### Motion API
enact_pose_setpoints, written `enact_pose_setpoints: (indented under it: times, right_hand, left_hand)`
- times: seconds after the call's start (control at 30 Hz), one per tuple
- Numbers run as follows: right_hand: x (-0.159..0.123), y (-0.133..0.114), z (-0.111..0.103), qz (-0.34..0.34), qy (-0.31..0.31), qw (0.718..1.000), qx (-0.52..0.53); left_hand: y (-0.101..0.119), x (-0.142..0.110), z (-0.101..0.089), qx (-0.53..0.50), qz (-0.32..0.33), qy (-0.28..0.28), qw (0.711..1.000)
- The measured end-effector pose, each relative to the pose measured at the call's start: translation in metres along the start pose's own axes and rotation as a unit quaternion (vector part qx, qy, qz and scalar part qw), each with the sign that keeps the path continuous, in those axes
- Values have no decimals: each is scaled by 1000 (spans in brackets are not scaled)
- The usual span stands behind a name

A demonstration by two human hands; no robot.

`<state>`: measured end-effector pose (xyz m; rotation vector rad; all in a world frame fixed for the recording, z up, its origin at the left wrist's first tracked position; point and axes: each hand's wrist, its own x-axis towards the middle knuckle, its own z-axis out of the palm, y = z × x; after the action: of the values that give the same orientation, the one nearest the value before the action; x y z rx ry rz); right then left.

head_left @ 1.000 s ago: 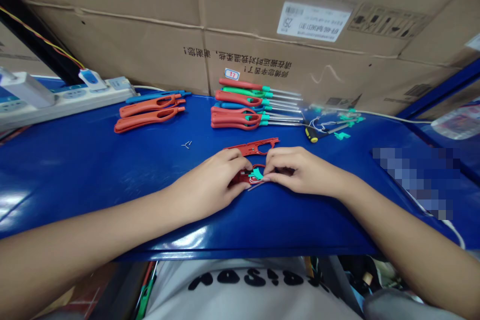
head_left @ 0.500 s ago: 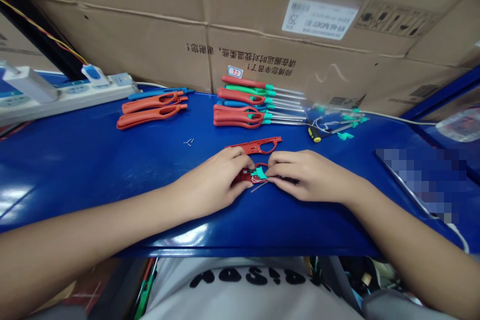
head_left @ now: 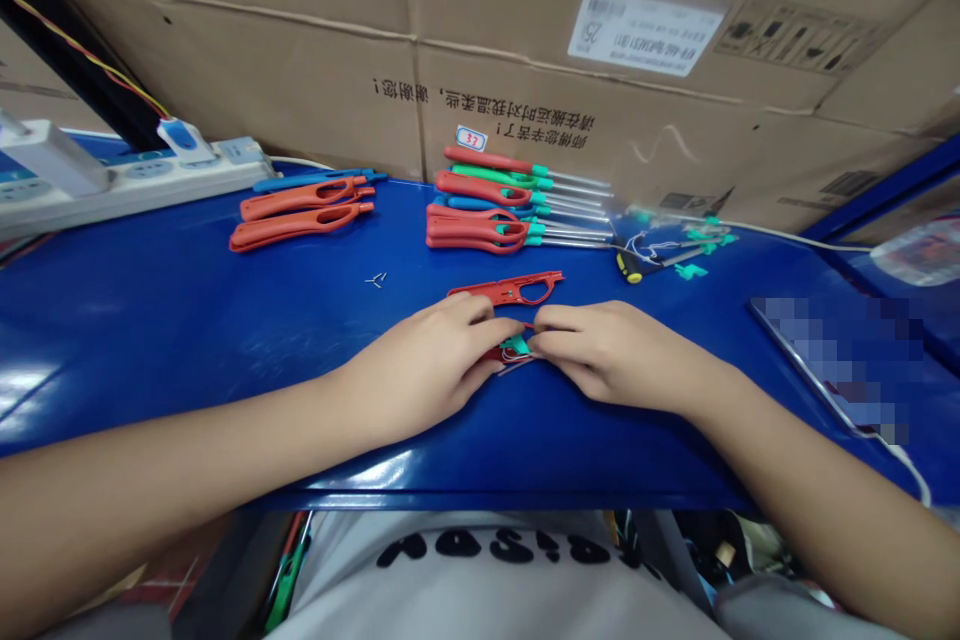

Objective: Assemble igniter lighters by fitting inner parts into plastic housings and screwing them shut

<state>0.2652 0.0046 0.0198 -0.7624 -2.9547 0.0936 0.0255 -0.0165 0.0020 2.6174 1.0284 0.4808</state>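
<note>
Between my hands lies a red lighter shell half [head_left: 491, 354], mostly hidden by my fingers. A green trigger [head_left: 516, 345] with thin white wires sits in it. My left hand [head_left: 439, 360] is closed on the shell from the left, its index finger stretched over the trigger. From the right, the fingertips of my right hand [head_left: 600, 350] are pinched at the trigger and shell; exactly what they grip is hidden. A thin metal rod [head_left: 516, 366] shows just below. Beyond my hands lies another red shell half [head_left: 525, 290], its inner side up.
Several assembled lighters [head_left: 480, 232] are stacked at the back. Orange shells [head_left: 300, 226] lie to their left, near a power strip [head_left: 150, 175]. Small screws [head_left: 376, 279], a screwdriver [head_left: 628, 267] and green triggers [head_left: 690, 271] lie about. A phone [head_left: 817, 370] rests at the right.
My left index finger has moved right, over the green trigger, and covers more of it. My right fingertips have shifted slightly at the shell. The other parts stay put.
</note>
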Motion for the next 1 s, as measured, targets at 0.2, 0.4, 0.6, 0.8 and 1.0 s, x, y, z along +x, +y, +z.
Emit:
enact_pose_setpoints:
  times: [0.2,0.4,0.6,0.8,1.0]
  right_hand:
    - [-4,9,-2,22,40,991,123]
    - [-16,33,-20,97,127,987,34]
    - [-52,97,-30,416,135,893,-111]
    - [-92,150,-22,580,33,808,-102]
    - [-96,156,-21,632,98,760,-119]
  left_hand:
    - [6,-2,0,129,16,-56,990]
    - [5,-9,6,183,49,-52,980]
    - [7,-9,8,234,76,-57,968]
    - [3,-12,9,225,78,-42,970]
    - [1,-16,9,206,59,-26,976]
